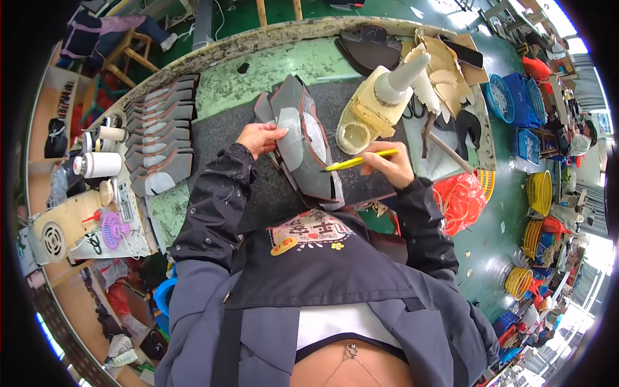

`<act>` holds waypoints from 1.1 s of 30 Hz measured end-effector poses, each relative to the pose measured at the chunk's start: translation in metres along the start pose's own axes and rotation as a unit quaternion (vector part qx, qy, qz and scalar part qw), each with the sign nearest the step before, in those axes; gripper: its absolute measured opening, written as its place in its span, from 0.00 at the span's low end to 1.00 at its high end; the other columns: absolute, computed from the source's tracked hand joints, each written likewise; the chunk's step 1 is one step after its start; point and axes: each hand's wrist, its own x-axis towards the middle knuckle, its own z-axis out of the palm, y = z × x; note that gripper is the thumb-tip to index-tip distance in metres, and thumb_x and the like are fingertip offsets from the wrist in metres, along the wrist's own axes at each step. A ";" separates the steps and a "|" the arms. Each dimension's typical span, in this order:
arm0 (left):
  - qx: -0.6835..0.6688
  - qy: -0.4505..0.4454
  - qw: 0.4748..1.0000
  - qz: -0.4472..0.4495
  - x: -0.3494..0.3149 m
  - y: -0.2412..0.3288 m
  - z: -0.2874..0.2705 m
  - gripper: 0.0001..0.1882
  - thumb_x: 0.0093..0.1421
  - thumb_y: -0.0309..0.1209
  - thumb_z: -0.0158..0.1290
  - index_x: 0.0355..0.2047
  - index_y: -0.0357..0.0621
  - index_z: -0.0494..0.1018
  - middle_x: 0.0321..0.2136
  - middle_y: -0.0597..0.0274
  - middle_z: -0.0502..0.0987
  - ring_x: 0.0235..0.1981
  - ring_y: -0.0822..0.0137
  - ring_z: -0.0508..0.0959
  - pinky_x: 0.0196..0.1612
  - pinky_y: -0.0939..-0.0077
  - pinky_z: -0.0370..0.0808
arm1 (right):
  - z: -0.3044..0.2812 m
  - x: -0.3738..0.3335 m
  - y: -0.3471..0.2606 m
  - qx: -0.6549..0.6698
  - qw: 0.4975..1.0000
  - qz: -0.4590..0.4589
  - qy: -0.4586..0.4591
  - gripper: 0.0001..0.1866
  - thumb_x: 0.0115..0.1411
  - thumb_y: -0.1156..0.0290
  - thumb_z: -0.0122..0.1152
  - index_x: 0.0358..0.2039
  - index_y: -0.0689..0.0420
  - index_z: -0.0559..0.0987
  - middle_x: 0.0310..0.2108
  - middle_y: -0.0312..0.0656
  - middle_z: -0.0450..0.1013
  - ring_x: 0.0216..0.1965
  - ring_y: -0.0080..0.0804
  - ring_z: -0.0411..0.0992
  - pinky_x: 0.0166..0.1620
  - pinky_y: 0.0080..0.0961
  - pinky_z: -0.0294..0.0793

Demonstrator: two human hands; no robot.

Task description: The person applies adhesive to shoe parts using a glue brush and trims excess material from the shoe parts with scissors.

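The left hand (260, 137) is gripping a fanned stack of grey cut pieces (303, 145) on the dark mat of the bench (258, 71), fingers curled over its edge, while the right hand (387, 166) is pinching a yellow brush (358, 161) closed between fingertips, its tip touching the top piece. The fan is looking loosely held, so pieces could be slipping apart, and glue might be smearing past the edge. The big glue bottle (380, 103) is standing just beside the stack, near enough to be knocked.

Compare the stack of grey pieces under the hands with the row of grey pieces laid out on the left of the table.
The stack of grey pieces is bunched and overlapping under the left hand, while the right hand holds a yellow tool to it. The row of grey pieces lies untouched, fanned out in an orderly line. Both are flat, dark grey cut shapes on the same table.
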 end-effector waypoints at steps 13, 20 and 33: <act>-0.215 -0.056 0.974 0.042 -0.028 -0.026 -0.038 0.18 0.45 0.22 0.59 0.38 0.37 0.70 0.33 0.63 0.75 0.35 0.69 0.75 0.41 0.74 0.71 | 0.068 0.138 -0.016 -0.157 0.981 -0.019 0.109 0.11 0.54 0.66 0.55 0.27 0.62 0.77 0.15 0.38 0.72 0.13 0.20 0.69 0.17 0.19 0.66; -0.371 0.136 0.889 0.231 -0.176 -0.055 -0.075 0.23 0.51 0.23 0.53 0.47 0.38 0.60 0.37 0.60 0.72 0.39 0.68 0.73 0.43 0.73 0.70 | 0.110 0.092 -0.010 -0.190 0.971 -0.065 0.132 0.08 0.57 0.71 0.52 0.29 0.63 0.75 0.17 0.34 0.69 0.15 0.17 0.64 0.20 0.14 0.62; -0.529 0.223 0.773 0.269 -0.121 -0.235 -0.345 0.11 0.54 0.31 0.54 0.38 0.44 0.70 0.35 0.62 0.74 0.38 0.68 0.73 0.44 0.70 0.70 | 0.074 0.038 -0.034 -0.160 0.964 -0.079 0.198 0.11 0.57 0.67 0.52 0.33 0.61 0.76 0.18 0.34 0.69 0.15 0.16 0.64 0.20 0.12 0.64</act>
